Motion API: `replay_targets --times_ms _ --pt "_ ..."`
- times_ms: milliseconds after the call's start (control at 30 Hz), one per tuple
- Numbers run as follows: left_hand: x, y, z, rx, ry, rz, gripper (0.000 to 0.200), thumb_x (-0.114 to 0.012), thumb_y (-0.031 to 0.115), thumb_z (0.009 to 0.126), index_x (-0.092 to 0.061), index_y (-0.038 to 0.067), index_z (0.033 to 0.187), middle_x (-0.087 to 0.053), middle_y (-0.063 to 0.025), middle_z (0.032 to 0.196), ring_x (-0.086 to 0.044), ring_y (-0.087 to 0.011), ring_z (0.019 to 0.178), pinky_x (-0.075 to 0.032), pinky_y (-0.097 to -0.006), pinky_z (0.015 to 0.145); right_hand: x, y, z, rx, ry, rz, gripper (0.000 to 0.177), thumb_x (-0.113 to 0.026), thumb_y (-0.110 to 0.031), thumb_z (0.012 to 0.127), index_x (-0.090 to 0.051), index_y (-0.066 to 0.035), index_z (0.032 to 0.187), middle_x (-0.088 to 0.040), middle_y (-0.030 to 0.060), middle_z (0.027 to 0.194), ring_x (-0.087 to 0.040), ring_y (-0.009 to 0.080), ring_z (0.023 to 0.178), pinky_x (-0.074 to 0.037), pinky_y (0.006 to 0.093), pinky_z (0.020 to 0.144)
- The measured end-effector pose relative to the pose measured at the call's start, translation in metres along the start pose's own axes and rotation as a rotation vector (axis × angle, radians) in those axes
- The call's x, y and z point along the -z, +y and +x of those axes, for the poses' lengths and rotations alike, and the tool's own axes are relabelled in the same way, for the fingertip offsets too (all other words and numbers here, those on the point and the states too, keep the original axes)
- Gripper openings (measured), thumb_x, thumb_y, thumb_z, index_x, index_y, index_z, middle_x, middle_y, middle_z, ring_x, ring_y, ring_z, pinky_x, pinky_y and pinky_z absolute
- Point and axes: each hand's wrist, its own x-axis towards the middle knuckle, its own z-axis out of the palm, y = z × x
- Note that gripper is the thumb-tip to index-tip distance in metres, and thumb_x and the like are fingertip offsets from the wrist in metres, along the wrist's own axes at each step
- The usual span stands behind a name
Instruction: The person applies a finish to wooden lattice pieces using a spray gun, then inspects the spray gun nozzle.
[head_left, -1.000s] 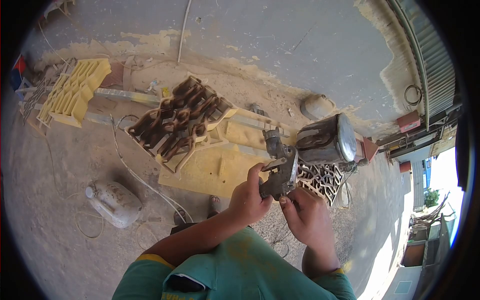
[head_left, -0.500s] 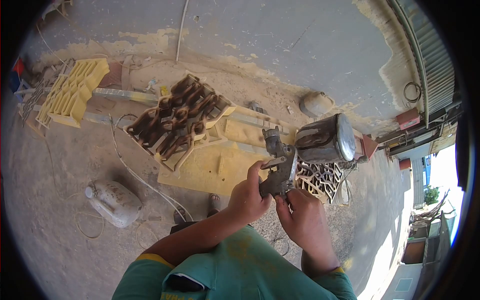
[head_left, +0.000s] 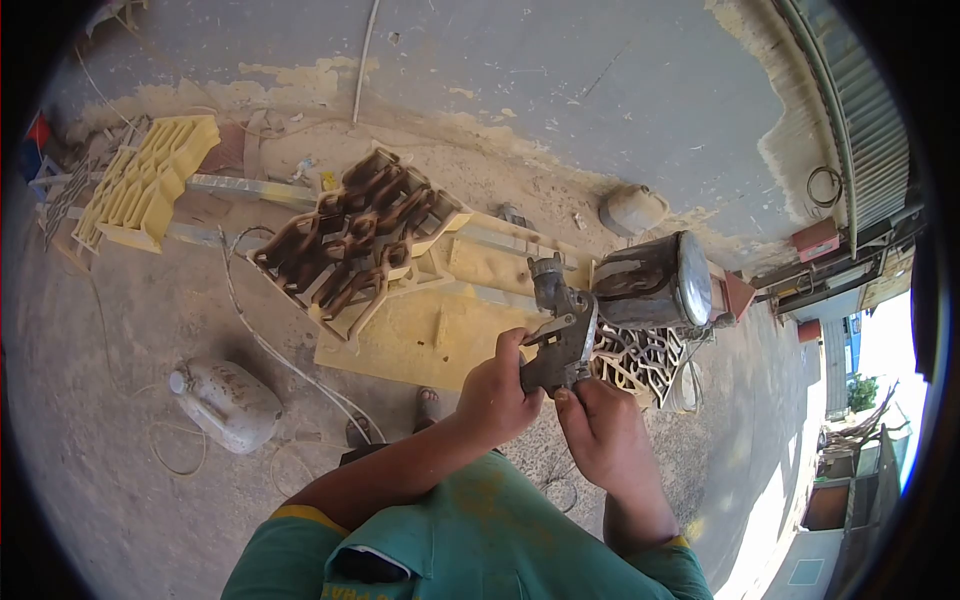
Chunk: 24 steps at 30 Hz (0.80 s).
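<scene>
left hand (head_left: 495, 398) is wrapped tight round the spray gun (head_left: 560, 335) grip, thumb up by the trigger. right hand (head_left: 603, 432) has its fingertips pinched narrow on the bottom of the handle. the gun is held in the air over the near edge of the yellow board (head_left: 420, 335), metal cup (head_left: 650, 282) lying sideways, brown carved panel (head_left: 350, 240) at the board's far edge, plastic jug (head_left: 225, 402) on the ground off its left.
</scene>
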Motion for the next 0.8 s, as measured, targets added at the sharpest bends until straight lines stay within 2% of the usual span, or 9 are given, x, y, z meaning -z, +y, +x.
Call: replay_targets --times_ms 67,167,267,367,467,667,800 --pt "0.002 0.003 0.000 0.019 -0.008 -0.028 0.071 -0.067 0.004 0.070 -0.028 0.005 0.128 -0.057 -0.0154 0.073 -0.061 -0.0390 0.067 -0.046 -0.0477 0.059 0.000 0.000 0.001 -0.024 -0.014 0.045 0.024 -0.056 -0.012 0.088 -0.049 0.004 0.071 -0.052 0.0238 0.063 -0.053 0.0431 0.061 -0.040 0.0450 0.054" --pt "0.002 0.004 0.001 0.022 0.001 -0.049 0.073 -0.067 0.004 0.070 -0.026 0.005 0.130 -0.058 -0.0149 0.073 -0.061 -0.0383 0.067 -0.046 -0.0471 0.059 -0.003 0.004 0.001 -0.038 0.011 0.153 0.028 -0.051 -0.013 0.090 -0.045 0.004 0.069 -0.047 0.0183 0.057 -0.043 0.0299 0.050 -0.035 0.0383 0.050" --pt "0.003 0.005 0.001 0.014 0.010 -0.031 0.074 -0.067 0.004 0.070 -0.025 0.005 0.130 -0.058 -0.0149 0.074 -0.061 -0.0382 0.068 -0.047 -0.0463 0.060 -0.005 0.009 0.001 -0.070 -0.004 0.206 0.027 -0.050 -0.013 0.091 -0.045 0.004 0.070 -0.046 0.0172 0.056 -0.041 0.0262 0.048 -0.034 0.0369 0.049" --pt "0.000 0.001 0.001 0.013 0.018 -0.014 0.073 -0.067 0.004 0.070 -0.026 0.005 0.130 -0.058 -0.0151 0.074 -0.061 -0.0380 0.068 -0.047 -0.0460 0.060 -0.010 0.010 0.001 -0.079 0.048 0.183 0.026 -0.053 -0.013 0.089 -0.046 0.003 0.070 -0.047 0.0165 0.056 -0.040 0.0267 0.048 -0.034 0.0364 0.048" --pt "0.002 0.002 0.002 0.019 0.024 -0.002 0.072 -0.067 0.004 0.070 -0.026 0.005 0.129 -0.058 -0.0154 0.074 -0.061 -0.0382 0.068 -0.047 -0.0461 0.060 -0.007 0.010 -0.001 -0.036 0.046 -0.067 0.026 -0.059 -0.018 0.087 -0.049 0.001 0.072 -0.052 0.0199 0.062 -0.053 0.0388 0.055 -0.041 0.0437 0.051" --pt "0.000 0.003 0.002 -0.006 0.037 -0.010 0.069 -0.066 0.004 0.071 -0.027 0.005 0.128 -0.058 -0.0155 0.075 -0.061 -0.0383 0.068 -0.047 -0.0463 0.060 -0.008 0.007 -0.001 0.071 0.122 -0.166 0.028 -0.062 -0.019 0.085 -0.048 -0.001 0.069 -0.053 0.0168 0.061 -0.054 0.0370 0.052 -0.043 0.0436 0.048" --pt "-0.001 0.004 0.002 0.011 0.041 -0.014 0.070 -0.065 0.003 0.071 -0.026 0.005 0.129 -0.058 -0.0151 0.074 -0.061 -0.0378 0.068 -0.047 -0.0459 0.060 -0.011 0.009 -0.001 0.043 0.106 -0.155 0.029 -0.060 -0.018 0.086 -0.046 0.000 0.068 -0.052 0.0179 0.061 -0.053 0.0383 0.053 -0.042 0.0444 0.048"
